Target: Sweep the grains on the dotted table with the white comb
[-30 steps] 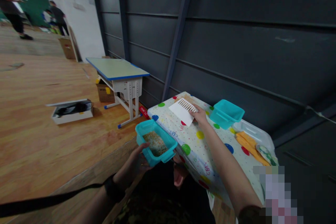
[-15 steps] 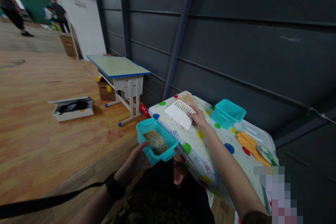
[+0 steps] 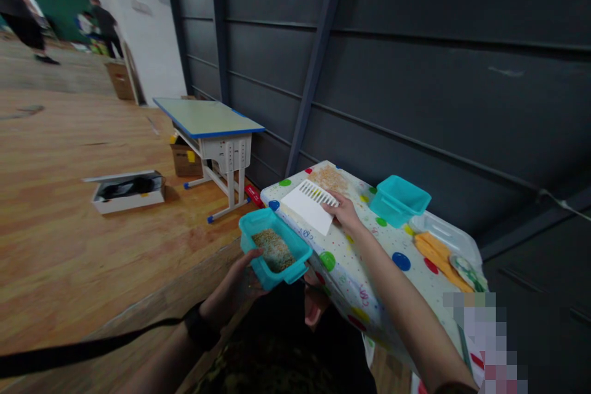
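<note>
My left hand [image 3: 244, 280] grips a teal plastic container [image 3: 300, 253] by its near side, thumb over the rim, just off the table's front edge. Tan grains [image 3: 273, 249] lie in its bottom. My right hand [image 3: 344, 210] is closed on the right edge of a white slotted card [image 3: 307, 209], which lies over the spotted tablecloth [image 3: 364, 246]. The card's row of slots faces the far side. Beyond it, more loose grains [image 3: 329, 177] are scattered on the cloth near the far left corner.
A second teal container [image 3: 401, 200] stands at the table's back, beside a clear plastic lid [image 3: 455, 237], an orange cloth [image 3: 441, 258] and a green-white packet [image 3: 467, 272]. A dark panelled wall [image 3: 415, 61] runs behind. To the left are a desk [image 3: 210, 117] and an open white box [image 3: 129, 194]; people stand far off.
My right hand has drawn the slotted card a little to the left and toward the table's front edge. The container in my left hand stays almost still.
</note>
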Demonstrator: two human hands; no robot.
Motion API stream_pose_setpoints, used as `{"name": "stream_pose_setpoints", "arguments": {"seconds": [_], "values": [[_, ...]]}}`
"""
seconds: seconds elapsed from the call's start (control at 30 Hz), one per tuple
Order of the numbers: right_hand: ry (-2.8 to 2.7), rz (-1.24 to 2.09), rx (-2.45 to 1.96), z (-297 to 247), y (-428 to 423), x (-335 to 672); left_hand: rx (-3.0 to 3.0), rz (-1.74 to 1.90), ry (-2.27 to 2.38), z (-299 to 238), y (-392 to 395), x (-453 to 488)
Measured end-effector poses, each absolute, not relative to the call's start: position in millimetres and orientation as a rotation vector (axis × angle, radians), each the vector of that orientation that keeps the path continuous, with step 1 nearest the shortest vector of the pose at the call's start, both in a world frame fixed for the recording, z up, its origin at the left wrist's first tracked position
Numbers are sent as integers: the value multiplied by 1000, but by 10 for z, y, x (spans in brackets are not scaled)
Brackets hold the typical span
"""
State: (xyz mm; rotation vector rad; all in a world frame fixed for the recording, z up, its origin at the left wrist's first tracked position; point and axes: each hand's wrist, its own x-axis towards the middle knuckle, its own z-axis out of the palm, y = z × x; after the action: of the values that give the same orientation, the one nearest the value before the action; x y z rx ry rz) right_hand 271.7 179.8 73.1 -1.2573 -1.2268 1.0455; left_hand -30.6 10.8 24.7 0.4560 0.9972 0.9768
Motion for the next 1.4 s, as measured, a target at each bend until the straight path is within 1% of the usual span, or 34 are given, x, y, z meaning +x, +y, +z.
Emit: {"name": "stream_pose_setpoints", "arguments": {"seconds": [0.13, 0.3, 0.47, 0.53, 0.67, 0.73, 0.9, 1.07, 1.27, 1.4], "values": [[-1263, 1097, -1218, 743, 1664, 2734, 429, 940, 984, 244, 129, -298], [-1194, 931, -1204, 677, 1602, 2765, 418, 950, 998, 140, 156, -307], [-1297, 977, -1129, 573, 1477, 2720, 449, 972, 945, 119, 129, -328], [-1327, 913, -1124, 554, 1451, 2715, 447, 975, 960, 140, 122, -326], [-1362, 684, -1170, 524, 1445, 2734, 437, 969, 984, 185, 128, -311], [-1402, 657, -1197, 506, 1439, 2736, 430, 971, 976, 196, 136, -306], [-1493, 725, -1175, 520, 1493, 2722, 436, 946, 1018, 193, 145, -303], [-1449, 677, -1205, 558, 1674, 2682, 457, 986, 985, 139, 136, -316], [-1398, 902, -1121, 557, 1695, 2579, 427, 968, 982, 40, 167, -344], [-1336, 901, -1152, 606, 1743, 2537, 436, 987, 926, 10, 157, -377]]}}
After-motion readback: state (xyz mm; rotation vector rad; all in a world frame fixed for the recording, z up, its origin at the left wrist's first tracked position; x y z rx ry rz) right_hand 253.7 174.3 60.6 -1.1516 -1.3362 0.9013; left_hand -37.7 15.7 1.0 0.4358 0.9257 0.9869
